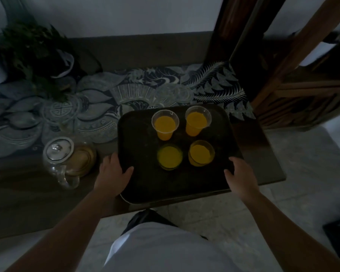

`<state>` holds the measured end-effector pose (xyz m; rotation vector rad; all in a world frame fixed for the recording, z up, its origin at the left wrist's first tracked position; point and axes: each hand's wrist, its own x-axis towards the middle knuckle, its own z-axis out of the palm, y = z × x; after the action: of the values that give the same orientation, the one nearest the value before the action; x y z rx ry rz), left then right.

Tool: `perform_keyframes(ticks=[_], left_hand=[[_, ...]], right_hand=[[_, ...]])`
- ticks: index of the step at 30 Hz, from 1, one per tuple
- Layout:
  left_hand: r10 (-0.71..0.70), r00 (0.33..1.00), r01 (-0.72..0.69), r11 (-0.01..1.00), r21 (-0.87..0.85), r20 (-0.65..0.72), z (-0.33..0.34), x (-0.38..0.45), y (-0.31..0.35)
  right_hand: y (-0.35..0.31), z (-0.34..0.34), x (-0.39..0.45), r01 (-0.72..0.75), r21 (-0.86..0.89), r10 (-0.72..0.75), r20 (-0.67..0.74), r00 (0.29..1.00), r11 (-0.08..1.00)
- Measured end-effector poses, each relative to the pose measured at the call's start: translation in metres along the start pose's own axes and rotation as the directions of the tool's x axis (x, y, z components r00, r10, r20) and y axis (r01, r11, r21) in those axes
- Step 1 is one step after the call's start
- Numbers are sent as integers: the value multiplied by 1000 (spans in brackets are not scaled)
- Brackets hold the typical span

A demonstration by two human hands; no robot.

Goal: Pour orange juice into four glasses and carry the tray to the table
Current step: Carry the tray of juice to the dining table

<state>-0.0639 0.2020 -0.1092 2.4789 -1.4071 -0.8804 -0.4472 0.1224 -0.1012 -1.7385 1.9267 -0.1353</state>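
Note:
A dark rectangular tray (139,138) lies on the right end of a table, its near edge jutting over the table's front. On it stand several clear cups of orange juice: two taller ones at the back (164,124) (197,120) and two lower ones in front (169,157) (201,153). My left hand (114,171) grips the tray's near left edge, thumb on top. My right hand (240,173) holds the near right edge the same way.
A glass teapot (67,160) with a lid stands just left of the tray. A patterned blue cloth (98,99) covers the table's back half, with a leafy plant (31,50) at far left. A wooden chair (294,91) stands right. Pale floor tiles lie below.

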Motion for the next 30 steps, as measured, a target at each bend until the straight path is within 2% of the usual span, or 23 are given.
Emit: perform_keyframes(ticks=[3,10,15,18,25,30], left_hand=[[-61,998,61,996,-64,2,0,16,2],[-132,990,128,988,-82,-54,10,42,8],[-219,971,225,973,58,-98,20,55,15],[-237,962,252,962,106,-135,21,63,16],[-251,948,284,944,167,-194,23,73,14],[-274,930,331,914,233,-245,34,74,11]], right_hand=[[-1,0,20,-22,-28,22,10,1000,999],[7,-8,75,49,-188,-68,-96,993,981],[16,-6,114,38,-349,-80,-108,991,936],[22,-8,136,19,-375,-68,-119,991,927],[28,-3,167,116,-513,-218,-143,966,850],[23,1,170,110,-506,-201,-129,971,856]])
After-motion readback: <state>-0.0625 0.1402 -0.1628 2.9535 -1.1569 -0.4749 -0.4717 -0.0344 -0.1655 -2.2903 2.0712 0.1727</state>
